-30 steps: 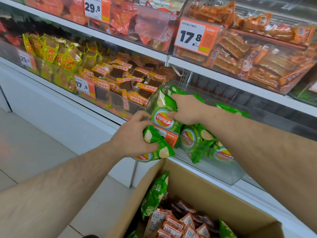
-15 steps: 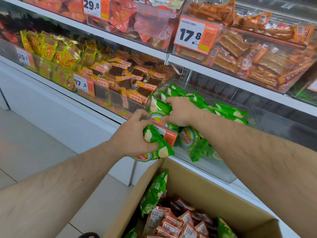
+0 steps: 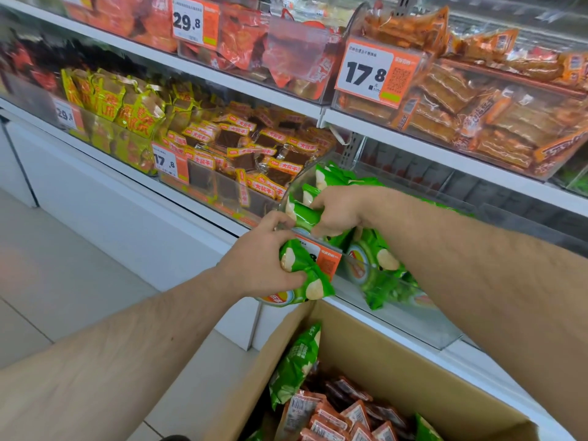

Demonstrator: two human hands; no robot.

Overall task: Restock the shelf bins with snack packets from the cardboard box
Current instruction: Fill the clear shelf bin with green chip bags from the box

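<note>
My right hand [image 3: 337, 211] pinches a green packet [image 3: 302, 214] at the bin [image 3: 413, 326] rim, seating it; my left hand [image 3: 261, 265] clutches spare packets [image 3: 302, 272] ready just below.

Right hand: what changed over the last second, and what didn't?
The right hand pushed its green chip packet from above the rim down into the clear bin, still gripping it. The left hand stayed put in front of the bin, holding another green packet. The cardboard box below is unchanged.
</note>
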